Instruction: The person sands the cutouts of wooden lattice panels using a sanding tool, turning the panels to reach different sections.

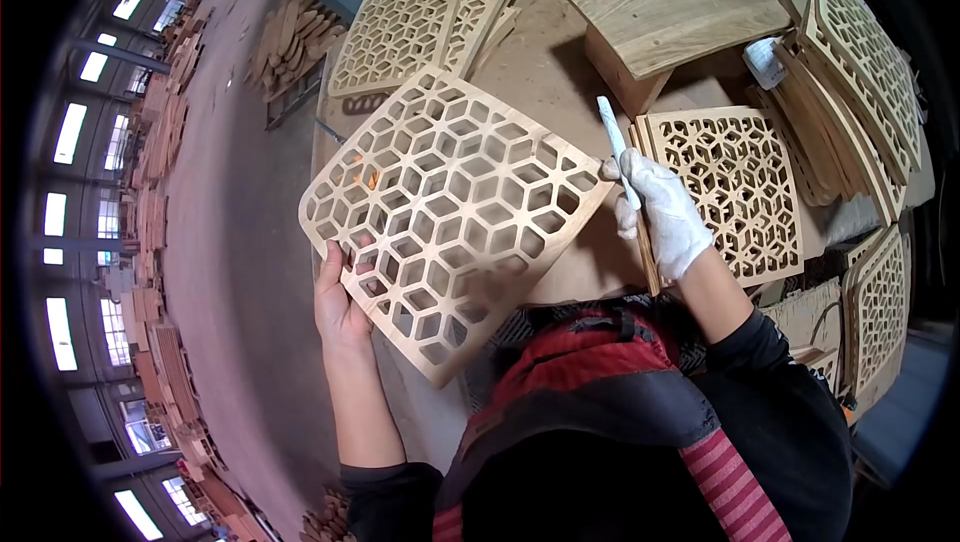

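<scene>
My bare left hand (342, 304) grips a cut-out wooden lattice panel (462, 208) by its lower left edge, thumb on top and fingertips showing through the openings. The panel is tilted above the worktable, its hexagon-and-cube pattern facing me. A white glove covers my right hand (664, 212), which is closed around a thin stick (612, 127) with a pale bluish-white upper part and a brown lower end. The stick's exact kind is unclear. Beside the panel's right corner, the gloved fingers are very near the wood; whether they touch it I cannot tell.
Lattice panels (398, 32) are stacked at the back left, more (728, 187) beside my right hand, and leaning ones (865, 62) at the far right. A wooden stand (680, 17) occupies the table's (545, 37) back. Timber pieces (290, 42) are piled beyond the left edge.
</scene>
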The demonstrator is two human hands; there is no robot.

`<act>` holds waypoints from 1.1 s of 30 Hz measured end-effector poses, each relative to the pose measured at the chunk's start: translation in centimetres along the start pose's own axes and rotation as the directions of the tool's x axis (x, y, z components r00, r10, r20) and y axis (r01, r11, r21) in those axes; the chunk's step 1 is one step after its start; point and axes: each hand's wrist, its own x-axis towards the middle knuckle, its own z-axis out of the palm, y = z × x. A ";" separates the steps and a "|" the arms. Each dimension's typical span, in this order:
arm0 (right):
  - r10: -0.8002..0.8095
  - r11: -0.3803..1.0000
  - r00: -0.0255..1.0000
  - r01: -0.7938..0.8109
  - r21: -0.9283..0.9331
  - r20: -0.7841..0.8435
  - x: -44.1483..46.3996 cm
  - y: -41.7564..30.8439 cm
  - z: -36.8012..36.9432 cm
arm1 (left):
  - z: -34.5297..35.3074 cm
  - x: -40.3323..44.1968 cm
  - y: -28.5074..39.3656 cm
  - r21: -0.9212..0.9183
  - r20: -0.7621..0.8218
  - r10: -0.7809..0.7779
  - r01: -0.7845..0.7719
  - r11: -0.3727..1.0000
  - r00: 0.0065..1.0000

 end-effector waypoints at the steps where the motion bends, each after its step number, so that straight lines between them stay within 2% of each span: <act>1: -0.001 1.000 1.000 0.001 -0.001 -0.003 0.0 0.0 0.0 | 0.0 0.0 0.0 0.006 0.005 0.004 -0.004 1.000 1.000; 5: 0.032 0.999 0.998 -0.031 0.020 -0.045 -0.5 -0.1 0.4 | -0.3 -0.2 0.1 0.009 -0.005 -0.003 0.003 1.000 1.000; 11: -0.026 0.997 1.000 0.027 0.073 -0.009 -1.0 -0.9 0.7 | -0.9 0.4 -0.1 -0.048 0.054 -0.043 0.045 0.998 0.998; 15: -0.129 0.991 0.991 0.128 -0.023 -0.023 -1.5 -1.5 1.1 | -1.7 0.6 0.4 -0.131 0.203 -0.144 0.172 0.976 0.969; 19: -0.215 0.974 0.976 0.211 -0.083 -0.035 -2.0 -2.0 1.3 | 1.9 -1.1 -0.5 -0.056 -0.062 -0.086 0.082 0.995 0.994; 20: -0.230 0.970 0.972 0.225 -0.096 -0.043 -2.2 -2.2 1.3 | 1.4 -1.0 -0.5 -0.058 -0.016 -0.122 0.121 0.991 0.992; 23: -0.277 0.959 0.960 0.273 -0.079 -0.044 -2.4 -2.7 1.5 | 2.6 -1.5 -1.1 -0.060 -0.064 -0.186 0.182 0.981 0.980; 24: -0.297 0.953 0.954 0.293 -0.080 -0.047 -2.5 -2.8 1.6 | 1.8 -1.3 -1.2 -0.093 0.005 -0.206 0.206 0.974 0.978; 27: -0.323 0.946 0.943 0.321 -0.042 -0.075 -2.6 -3.5 2.2 | 1.5 -1.7 -1.7 -0.221 0.073 -0.338 0.346 0.912 0.938; 29: -0.371 0.928 0.927 0.372 -0.004 -0.048 -2.5 -3.7 2.4 | 1.4 -1.6 -2.6 -0.197 0.107 -0.376 0.391 0.899 0.920; 33: -0.444 0.889 0.896 0.440 -0.128 -0.006 -2.5 -5.0 3.7 | -0.1 -1.0 -5.4 -0.230 0.129 -0.460 0.478 0.848 0.878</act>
